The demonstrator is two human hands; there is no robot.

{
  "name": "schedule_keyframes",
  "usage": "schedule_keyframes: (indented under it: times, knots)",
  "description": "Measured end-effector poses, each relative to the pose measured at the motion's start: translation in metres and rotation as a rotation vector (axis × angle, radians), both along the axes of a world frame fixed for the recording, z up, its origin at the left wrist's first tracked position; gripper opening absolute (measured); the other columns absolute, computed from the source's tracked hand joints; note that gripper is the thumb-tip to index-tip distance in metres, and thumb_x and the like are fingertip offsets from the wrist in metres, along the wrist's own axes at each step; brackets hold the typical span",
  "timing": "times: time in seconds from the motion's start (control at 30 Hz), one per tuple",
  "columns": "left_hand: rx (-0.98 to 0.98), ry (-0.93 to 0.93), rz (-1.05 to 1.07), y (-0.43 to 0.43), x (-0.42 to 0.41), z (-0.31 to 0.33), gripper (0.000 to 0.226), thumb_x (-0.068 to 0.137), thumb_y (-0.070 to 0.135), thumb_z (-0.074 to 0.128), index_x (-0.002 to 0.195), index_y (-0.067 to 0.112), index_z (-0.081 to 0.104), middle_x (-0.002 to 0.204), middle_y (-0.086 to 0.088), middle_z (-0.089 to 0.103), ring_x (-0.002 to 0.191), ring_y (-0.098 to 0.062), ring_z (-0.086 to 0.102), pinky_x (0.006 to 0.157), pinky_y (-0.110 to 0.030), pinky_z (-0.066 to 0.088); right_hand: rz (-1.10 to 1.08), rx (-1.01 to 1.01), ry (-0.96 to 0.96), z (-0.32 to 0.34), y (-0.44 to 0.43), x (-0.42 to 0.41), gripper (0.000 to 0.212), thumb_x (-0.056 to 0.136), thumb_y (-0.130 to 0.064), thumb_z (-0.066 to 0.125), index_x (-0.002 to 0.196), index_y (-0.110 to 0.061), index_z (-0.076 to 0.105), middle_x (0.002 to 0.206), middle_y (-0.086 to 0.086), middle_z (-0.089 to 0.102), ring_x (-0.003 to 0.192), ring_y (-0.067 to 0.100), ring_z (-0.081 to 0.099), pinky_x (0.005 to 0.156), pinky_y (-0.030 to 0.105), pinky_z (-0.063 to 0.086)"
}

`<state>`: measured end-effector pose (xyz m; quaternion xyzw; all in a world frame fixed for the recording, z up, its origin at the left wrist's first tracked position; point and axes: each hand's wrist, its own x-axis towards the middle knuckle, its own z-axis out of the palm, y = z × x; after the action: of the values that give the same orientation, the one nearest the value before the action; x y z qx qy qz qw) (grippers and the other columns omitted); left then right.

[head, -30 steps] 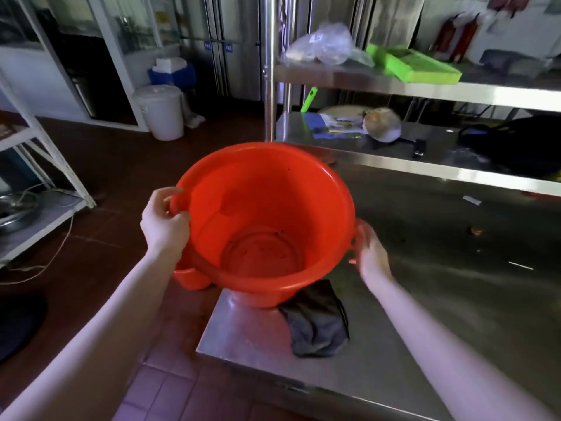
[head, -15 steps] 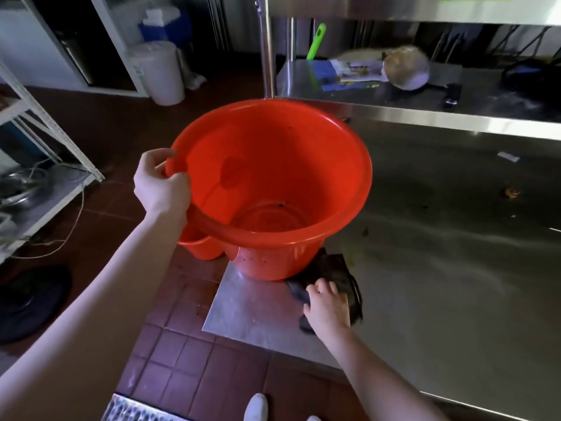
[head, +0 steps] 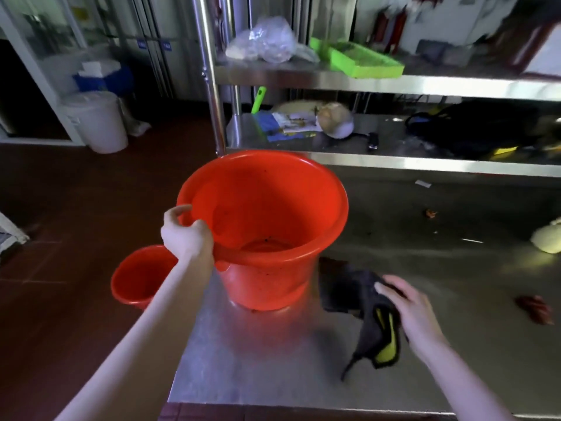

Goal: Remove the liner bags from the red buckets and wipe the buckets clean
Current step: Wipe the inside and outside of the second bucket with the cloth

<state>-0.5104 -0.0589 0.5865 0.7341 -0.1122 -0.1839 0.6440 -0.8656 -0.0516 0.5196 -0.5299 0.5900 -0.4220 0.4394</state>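
1. Since half a second ago, the right hand [head: 409, 311] has dragged the dark cloth [head: 361, 299] rightward, away from the foot of the big red bucket [head: 273, 214]. A yellow face of the cloth now shows. The left hand [head: 186, 235] keeps its grip on the rim.
2. The steel surface [head: 243, 366] carries the bucket and cloth near its left end. Its right side runs out of view.
3. A rack [head: 364, 82] stands behind. On its top shelf are a green tray [head: 361, 60] and a clear plastic bag [head: 267, 41], and the contents of both are too blurred to name.
4. The big red bucket stands upright on the surface. Inside it are bare red walls and a floor with a few dark specks. The left hand's fingers curl over the near-left rim.
5. A smaller red bucket [head: 136, 275] sits on the floor [head: 76, 208] just left of the surface. It is partly hidden by the left forearm, and its inside is red and unclear.
6. The dark cloth lies just right of the big bucket, smeared by motion. One end hangs from the right hand, whose fingers lie over it. The thumb is hidden beneath.
7. At the far right, a red scrap [head: 534, 309] is blurred and a pale lump [head: 549, 241] is cut off by the edge.
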Motion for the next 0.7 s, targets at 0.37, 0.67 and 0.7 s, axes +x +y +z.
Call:
schedule_keyframes:
  times: [0.37, 0.67, 0.7]
  knots:
    - [0.310, -0.656, -0.652, 0.034, -0.051, -0.020, 0.042, 0.090, 0.057, 0.044, 0.127, 0.039, 0.052, 0.117, -0.005, 0.041, 0.117, -0.029, 0.038, 0.103, -0.047, 0.037, 0.048, -0.517, 0.108, 0.104, -0.006, 0.050, 0.007, 0.088, -0.029, 0.066, 0.094, -0.027, 0.069, 0.101, -0.012, 0.063, 0.104, 0.017, 0.059, 0.090, 0.031, 0.044]
    - [0.256, -1.295, -0.975, 0.028, 0.013, -0.011, 0.035, 0.096, 0.029, 0.057, 0.131, 0.029, 0.058, 0.147, -0.010, 0.038, 0.144, -0.035, 0.022, 0.111, -0.057, 0.030, 0.290, -0.614, 0.694, 0.075, -0.021, 0.072, 0.044, 0.098, -0.046, 0.030, 0.126, -0.025, 0.056, 0.116, -0.009, 0.063, 0.108, 0.013, 0.056, 0.097, 0.032, 0.040]
    - [0.261, -1.307, -1.004, 0.026, 0.015, -0.010, 0.034, 0.097, 0.029, 0.055, 0.131, 0.028, 0.057, 0.144, -0.006, 0.042, 0.145, -0.033, 0.023, 0.112, -0.058, 0.028, 0.291, -0.643, 0.801, 0.074, -0.024, 0.072, 0.044, 0.098, -0.044, 0.028, 0.122, -0.025, 0.060, 0.114, -0.008, 0.064, 0.106, 0.016, 0.057, 0.096, 0.035, 0.041]
